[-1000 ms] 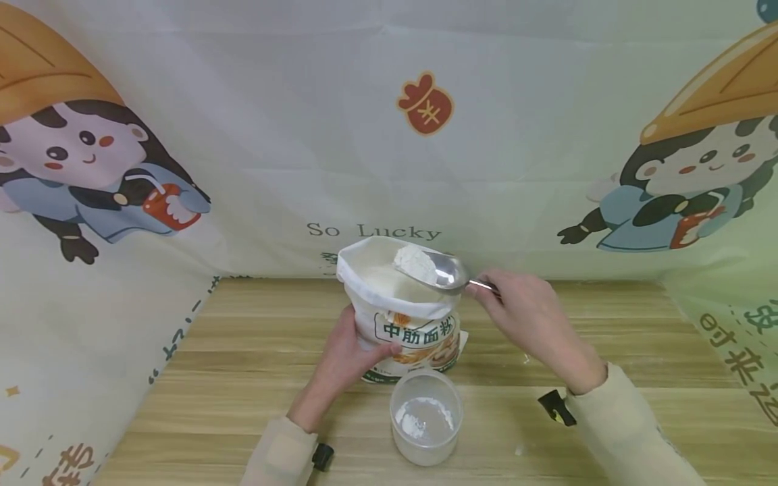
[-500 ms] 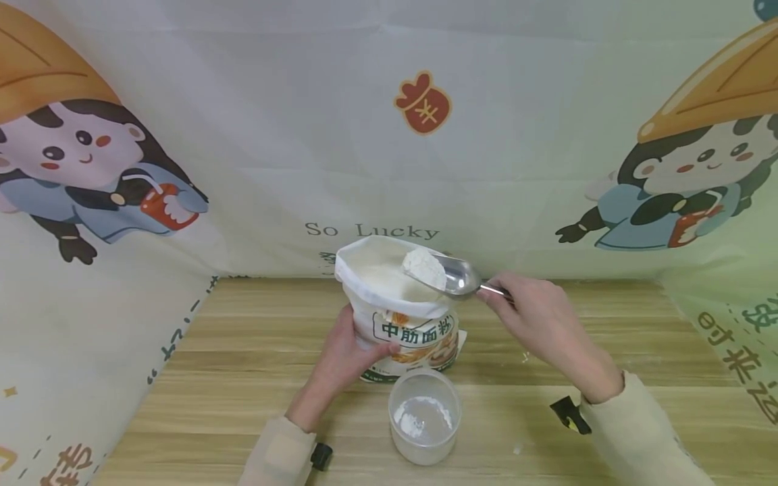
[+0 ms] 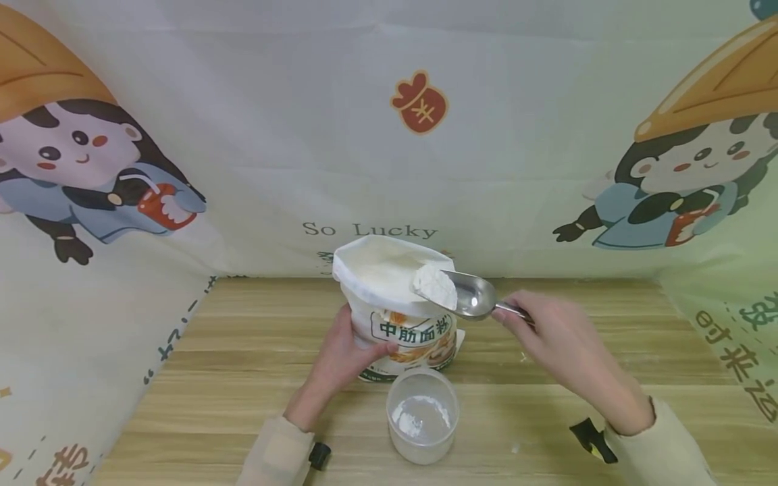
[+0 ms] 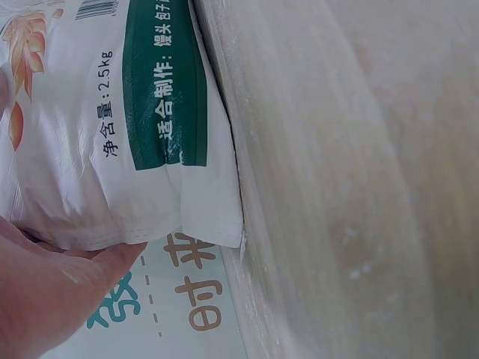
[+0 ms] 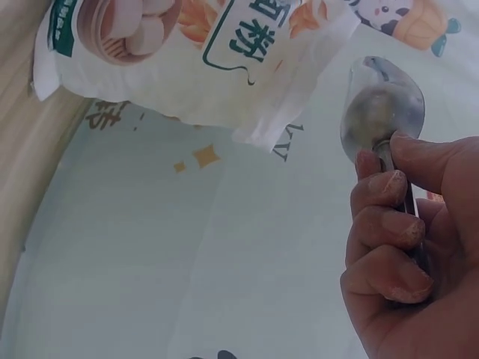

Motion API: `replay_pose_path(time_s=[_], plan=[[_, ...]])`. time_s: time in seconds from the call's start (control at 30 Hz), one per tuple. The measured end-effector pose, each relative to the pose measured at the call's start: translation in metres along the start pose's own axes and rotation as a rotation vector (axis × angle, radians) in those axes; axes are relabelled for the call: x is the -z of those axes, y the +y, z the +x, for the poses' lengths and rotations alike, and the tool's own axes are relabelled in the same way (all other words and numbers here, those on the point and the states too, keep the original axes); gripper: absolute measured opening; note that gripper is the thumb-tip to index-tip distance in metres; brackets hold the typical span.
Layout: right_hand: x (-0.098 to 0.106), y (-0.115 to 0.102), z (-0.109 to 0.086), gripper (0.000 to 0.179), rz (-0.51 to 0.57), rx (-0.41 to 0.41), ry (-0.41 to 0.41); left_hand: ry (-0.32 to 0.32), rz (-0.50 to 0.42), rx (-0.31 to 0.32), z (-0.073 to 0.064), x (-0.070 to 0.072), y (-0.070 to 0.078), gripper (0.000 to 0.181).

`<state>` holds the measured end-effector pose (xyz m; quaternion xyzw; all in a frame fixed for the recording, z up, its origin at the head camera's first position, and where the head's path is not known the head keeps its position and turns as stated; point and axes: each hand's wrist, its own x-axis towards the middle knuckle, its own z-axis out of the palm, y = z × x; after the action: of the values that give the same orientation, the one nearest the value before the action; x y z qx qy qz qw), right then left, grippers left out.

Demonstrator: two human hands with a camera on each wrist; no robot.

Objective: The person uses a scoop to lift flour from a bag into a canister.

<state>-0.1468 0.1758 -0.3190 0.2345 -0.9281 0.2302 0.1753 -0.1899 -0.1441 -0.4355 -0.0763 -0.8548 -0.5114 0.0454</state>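
Where the bag [image 3: 408, 329] stands, a cup [image 3: 422, 451] fronts it.

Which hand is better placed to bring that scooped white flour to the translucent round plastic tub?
Right, I'd judge: the right hand grips the silver metal scoop heaped with white flour, while the left hand holds the white printed flour bag.

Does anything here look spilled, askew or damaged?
Slightly spilled: faint white specks lie on the table, right of the bag and the cup. They look odd lying outside both; probably flour. No damage stands out.
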Motion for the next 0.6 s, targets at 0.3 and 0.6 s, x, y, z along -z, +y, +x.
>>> replay_pose_path(time_s=[0.3,0.6], plan=[[0.000,0.003,-0.032,0.020,0.006,0.058,0.009,0.004,0.004,0.002,0.000,0.000,0.000,0.097],[-0.011,0.011,-0.059,0.013,0.049,0.108,-0.122,0.007,0.006,0.000,0.000,0.000,-0.001,0.099]])
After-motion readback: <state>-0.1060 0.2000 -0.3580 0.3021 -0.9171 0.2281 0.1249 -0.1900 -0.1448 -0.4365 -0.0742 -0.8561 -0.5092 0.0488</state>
